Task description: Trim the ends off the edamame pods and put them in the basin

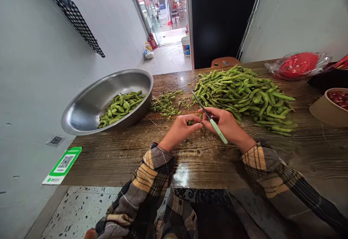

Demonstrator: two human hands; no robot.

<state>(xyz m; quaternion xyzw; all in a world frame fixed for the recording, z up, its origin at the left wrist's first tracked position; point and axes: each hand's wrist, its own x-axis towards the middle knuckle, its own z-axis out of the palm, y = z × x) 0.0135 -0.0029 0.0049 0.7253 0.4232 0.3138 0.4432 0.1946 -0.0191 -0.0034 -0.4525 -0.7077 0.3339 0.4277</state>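
Observation:
Between finger and thumb, my left hand (182, 128) pinches a green bean pod (190, 122). Close beside it on the right, my right hand (223, 123) holds scissors or a knife with a pale green handle (218, 131), its dark blade pointing up and to the left. Beyond my right hand lies a large heap of green pods (241, 92). A smaller pile of trimmings and small pods (167, 104) rests beyond my left hand. At the left, a tilted steel basin (81, 112) contains more green pods (121, 107).
The wooden table (108, 163) bears a green QR card (63, 166) at its left end. Toward the right are a red item in clear plastic (299, 65) and a paper bowl (327, 110) of dark red pieces. A chair back (225, 62) shows behind the table.

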